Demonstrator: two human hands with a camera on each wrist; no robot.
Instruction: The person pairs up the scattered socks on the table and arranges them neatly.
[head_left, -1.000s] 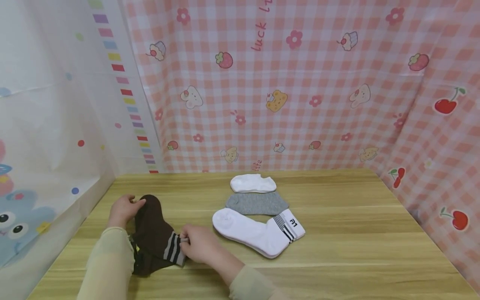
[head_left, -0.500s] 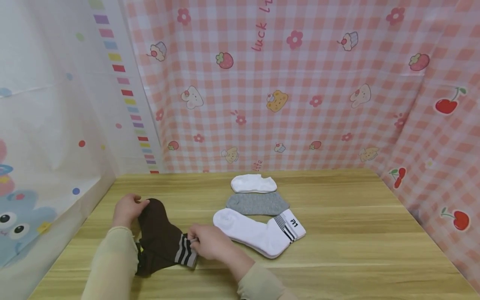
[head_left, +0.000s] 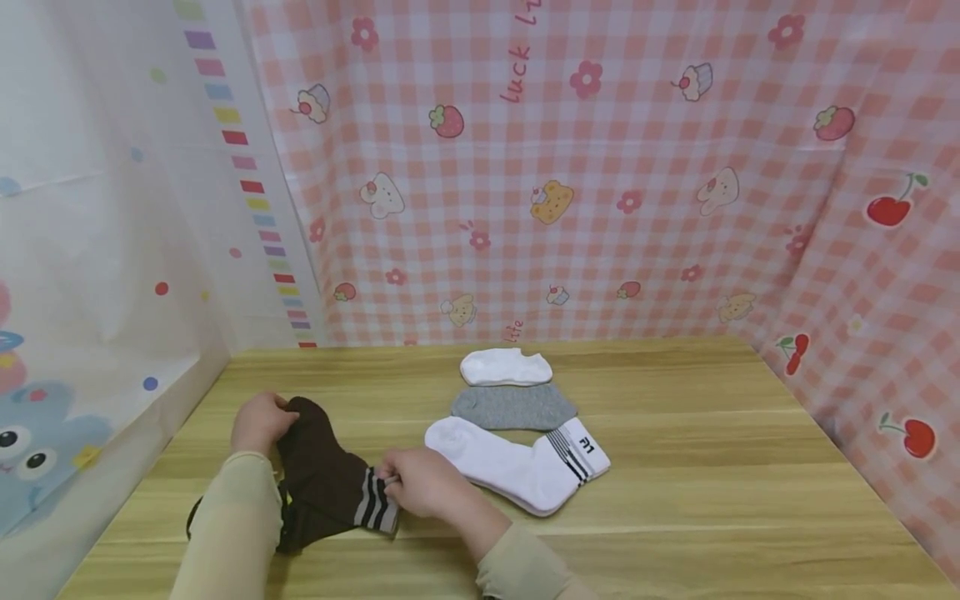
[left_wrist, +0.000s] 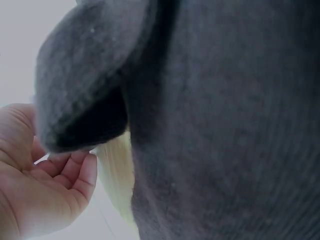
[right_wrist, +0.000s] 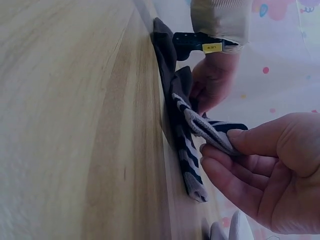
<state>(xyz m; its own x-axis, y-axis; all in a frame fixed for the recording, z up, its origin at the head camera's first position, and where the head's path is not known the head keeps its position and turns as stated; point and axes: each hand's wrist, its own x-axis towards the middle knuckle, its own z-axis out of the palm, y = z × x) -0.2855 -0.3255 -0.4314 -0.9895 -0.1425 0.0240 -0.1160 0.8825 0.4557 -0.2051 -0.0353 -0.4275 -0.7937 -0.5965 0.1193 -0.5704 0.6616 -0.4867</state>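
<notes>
A pair of dark brown socks [head_left: 318, 471] with grey-and-black striped cuffs lies at the left of the table. My left hand [head_left: 258, 423] pinches the far end of the upper sock; in the left wrist view its dark fabric [left_wrist: 225, 115] fills much of the picture and covers some fingertips. My right hand [head_left: 427, 483] pinches the striped cuff between thumb and fingers. Seen from the right wrist, that cuff [right_wrist: 215, 132] is lifted, while the other sock's striped cuff [right_wrist: 189, 165] lies flat on the wood beneath it.
Right of my hands lie a white sock with black stripes [head_left: 498, 458], a grey sock [head_left: 513, 407] and a low white sock [head_left: 506, 367], in a column. The wooden table [head_left: 712, 500] ends at a pink checked curtain [head_left: 480, 267] behind and a white sheet at left.
Both hands have shifted the brown sock to the right, the cuff moving nearer the white striped sock. A dark end now shows left of my left sleeve. The other socks have stayed put.
</notes>
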